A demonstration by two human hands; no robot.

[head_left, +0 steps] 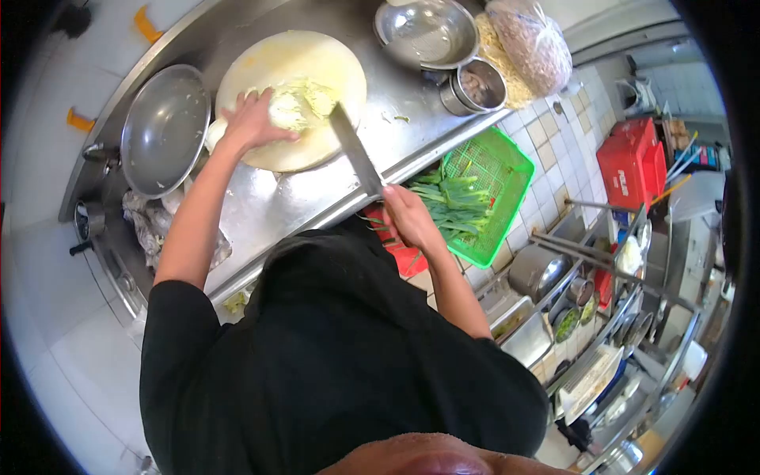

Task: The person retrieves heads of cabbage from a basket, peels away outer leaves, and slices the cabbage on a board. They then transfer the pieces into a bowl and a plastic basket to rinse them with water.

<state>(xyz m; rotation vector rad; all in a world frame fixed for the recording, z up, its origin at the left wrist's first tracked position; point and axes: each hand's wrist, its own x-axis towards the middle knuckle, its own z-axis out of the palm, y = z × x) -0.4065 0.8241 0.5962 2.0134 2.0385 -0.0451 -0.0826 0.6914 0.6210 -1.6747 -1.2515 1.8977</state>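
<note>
A pale green cabbage lies on the round cutting board, with cut pieces at its right side. My left hand holds it down from the left, fingers bent over it and thumb stretched toward me. In my right hand is a kitchen knife, gripped by the handle. Its broad blade points up and left, with the tip over the board's right edge close to the cut cabbage. My fingers hide part of the cabbage and most of the handle.
Left of the board stands a large metal bowl. A steel bowl, a small metal pot and a filled plastic bag sit at the counter's far right. Below the counter edge is a green basket holding leafy greens.
</note>
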